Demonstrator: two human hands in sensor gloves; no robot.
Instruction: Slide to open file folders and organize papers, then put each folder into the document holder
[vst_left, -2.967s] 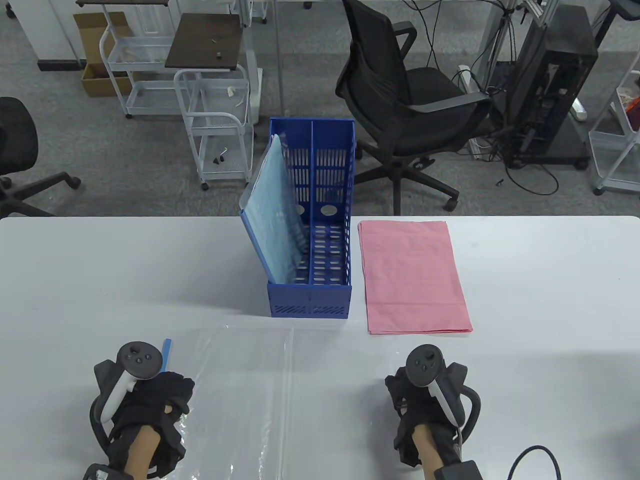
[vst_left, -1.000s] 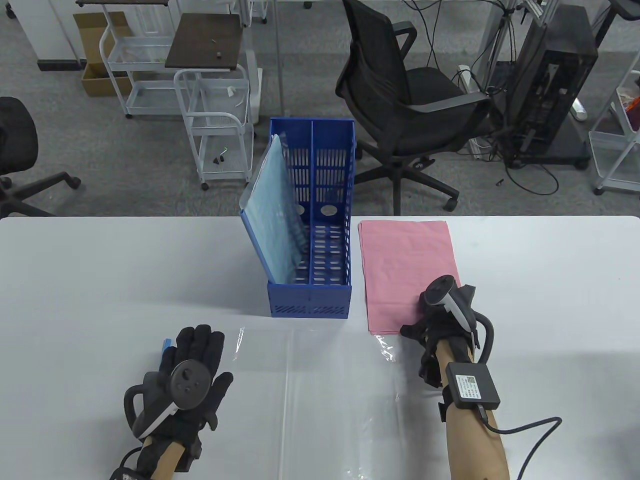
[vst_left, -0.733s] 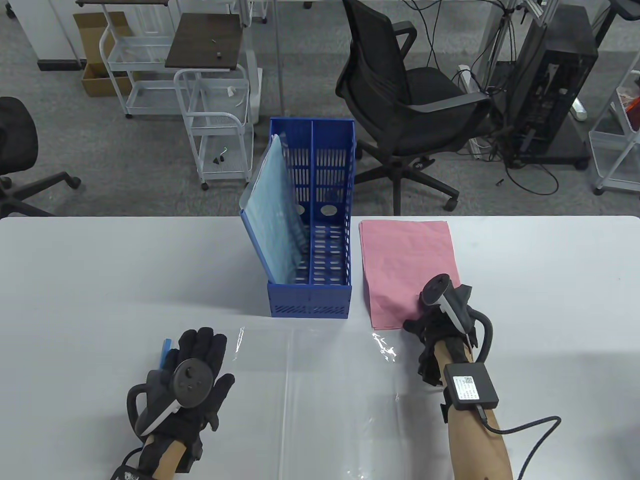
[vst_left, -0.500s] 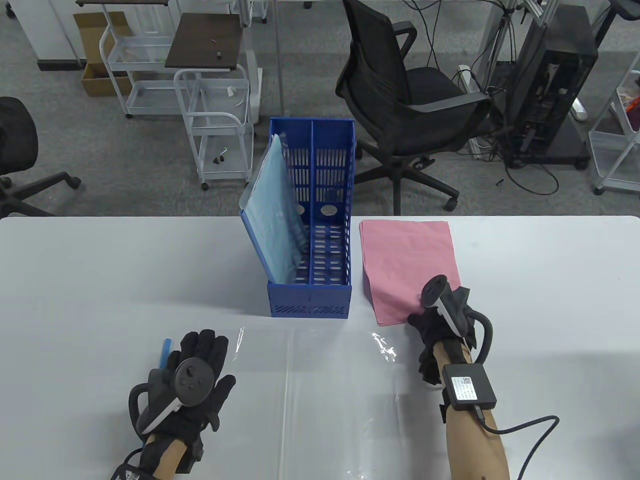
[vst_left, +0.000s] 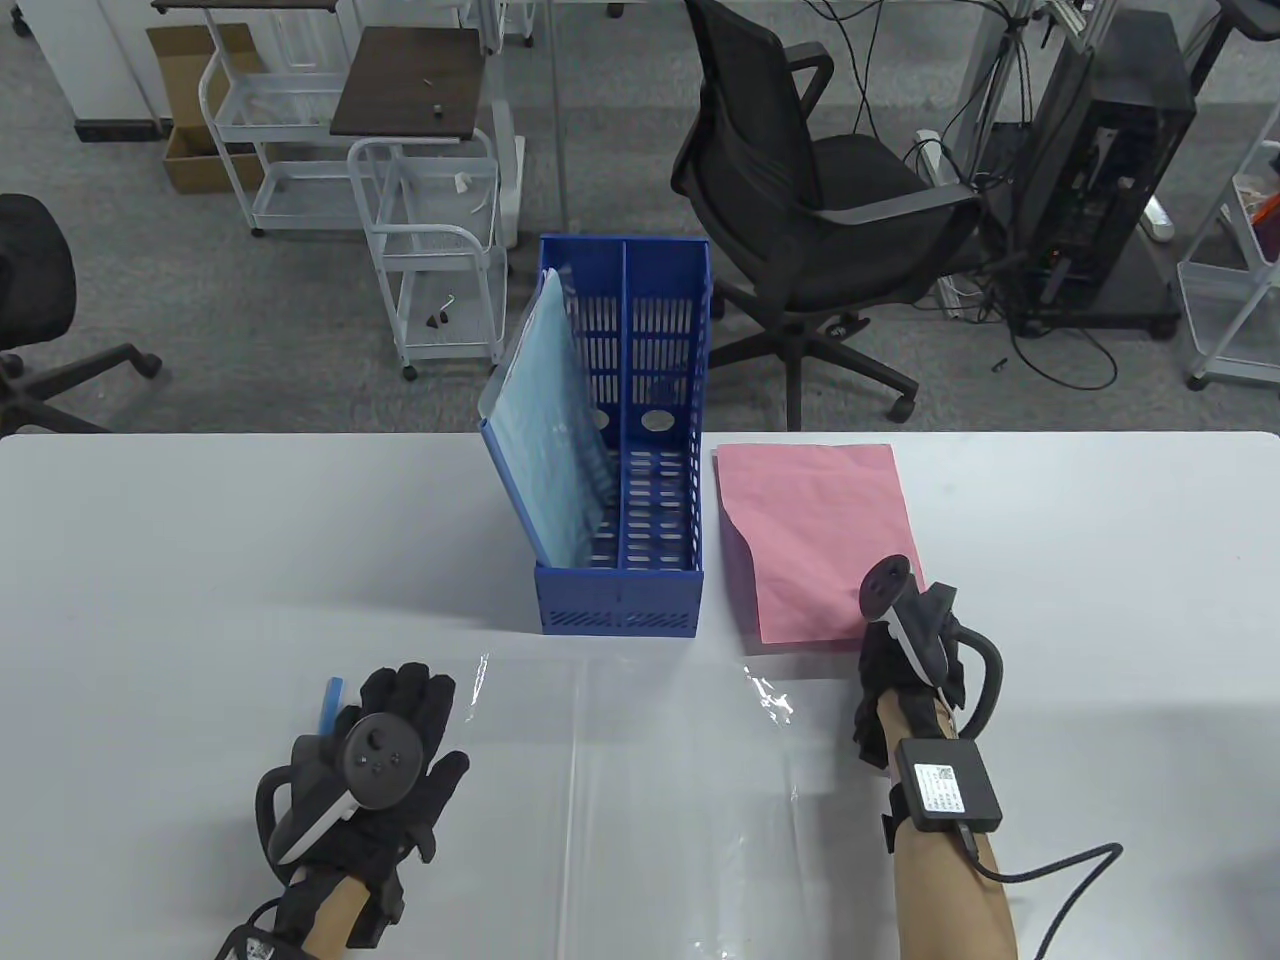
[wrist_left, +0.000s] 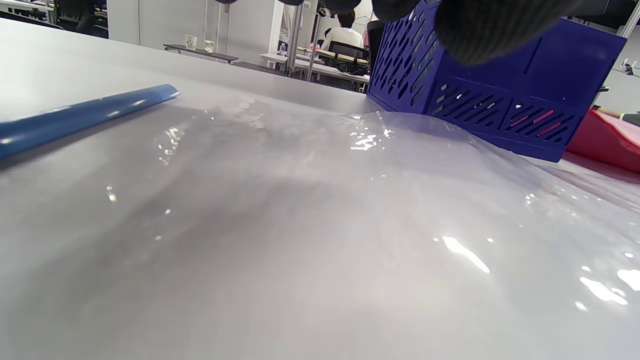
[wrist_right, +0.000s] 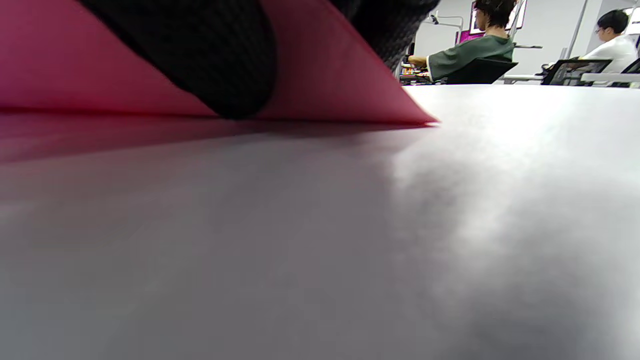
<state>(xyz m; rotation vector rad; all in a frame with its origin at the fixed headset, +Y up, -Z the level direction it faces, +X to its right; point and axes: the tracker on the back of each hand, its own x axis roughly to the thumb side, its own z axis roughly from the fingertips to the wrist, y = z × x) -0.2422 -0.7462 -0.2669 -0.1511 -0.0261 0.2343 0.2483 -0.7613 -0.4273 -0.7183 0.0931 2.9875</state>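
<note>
Under the left hand (vst_left: 385, 765), fingers spread flat: a clear file folder (vst_left: 620, 790), opened on the white table (vst_left: 200, 560); its blue slide bar (vst_left: 331, 703) lies just left of those fingers. At the right hand (vst_left: 900, 650): pink papers (vst_left: 815, 530), near edge pinched and raised off the table. Between and beyond both hands: blue document holder (vst_left: 620, 600), upright, a light blue folder (vst_left: 545, 430) leaning in its left compartment
</note>
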